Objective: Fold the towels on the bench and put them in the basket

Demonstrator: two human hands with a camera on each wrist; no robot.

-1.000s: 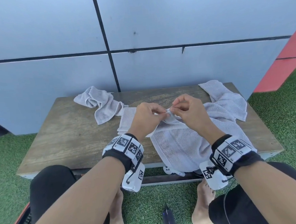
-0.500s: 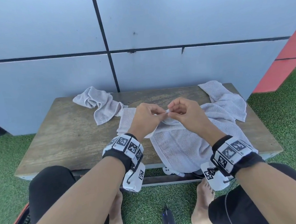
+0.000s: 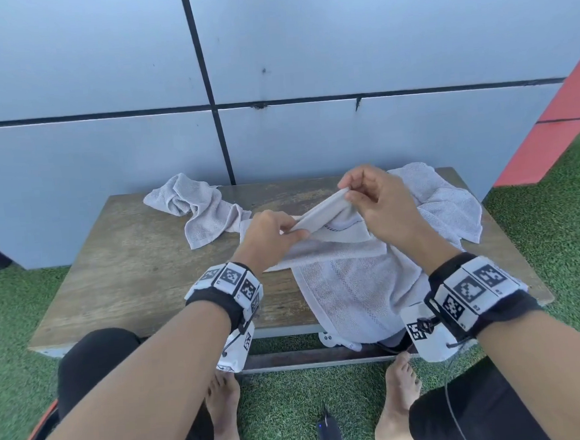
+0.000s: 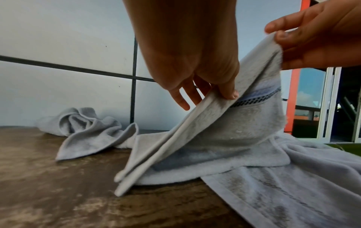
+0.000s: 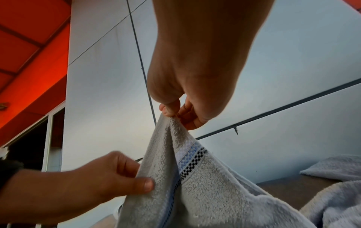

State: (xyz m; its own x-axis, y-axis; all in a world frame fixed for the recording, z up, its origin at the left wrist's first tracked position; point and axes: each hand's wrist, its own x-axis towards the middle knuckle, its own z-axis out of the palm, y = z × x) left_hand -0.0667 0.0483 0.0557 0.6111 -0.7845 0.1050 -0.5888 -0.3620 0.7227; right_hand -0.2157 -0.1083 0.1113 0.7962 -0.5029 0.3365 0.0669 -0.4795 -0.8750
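Observation:
A large pale grey towel (image 3: 351,284) lies across the wooden bench (image 3: 130,265) and hangs over its front edge. My left hand (image 3: 275,233) pinches the towel's hemmed edge (image 4: 195,117) low over the bench. My right hand (image 3: 365,194) pinches the same edge higher and further right, lifting a corner (image 5: 170,123). The edge is stretched taut between both hands. A checked band (image 5: 187,166) runs across the lifted part. A second crumpled grey towel (image 3: 195,209) lies at the bench's far left. No basket is in view.
More towel cloth (image 3: 445,202) is heaped at the bench's far right. A grey panelled wall (image 3: 271,66) stands right behind the bench. Green artificial grass (image 3: 557,235) surrounds it. My bare feet (image 3: 223,413) and a dark object (image 3: 328,437) are on the grass below.
My hands, close together on the towel before, have drawn apart. The right hand has risen up and to the right with the corner, stretching the edge.

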